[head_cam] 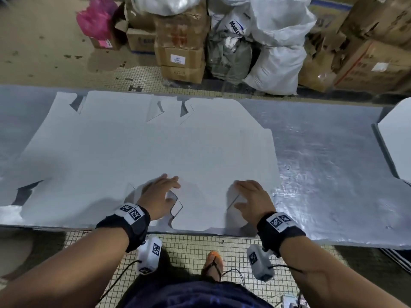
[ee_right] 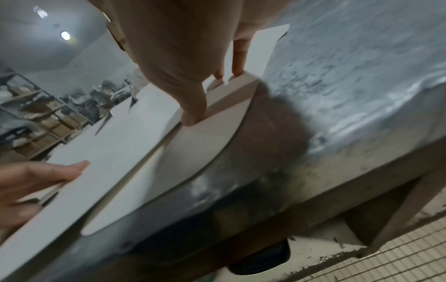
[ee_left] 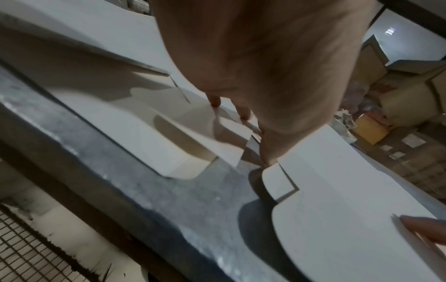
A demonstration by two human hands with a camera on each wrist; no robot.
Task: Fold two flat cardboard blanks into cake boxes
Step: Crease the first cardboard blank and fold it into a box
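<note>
Bare forearms, no sleeves. Black fabric wristband (head_cam: 126, 225) on the left wrist, another black wristband (head_cam: 281, 232) on the right, each topped with white square tags printed in black-and-white code patterns. White boxy camera unit (head_cam: 149, 255) slung under the left wrist, matching unit (head_cam: 260, 265) under the right, both code-marked, thin black cables trailing. Dark blue shorts (head_cam: 189, 295). Orange-strapped sandal (head_cam: 213, 264) on one foot.

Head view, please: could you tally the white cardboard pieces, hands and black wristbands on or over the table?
White cardboard pieces: 2, large blank, right-edge piece.
Hands: 2, left hand, right hand.
Black wristbands: 2, left wristband, right wristband.
Total: 6.
</note>
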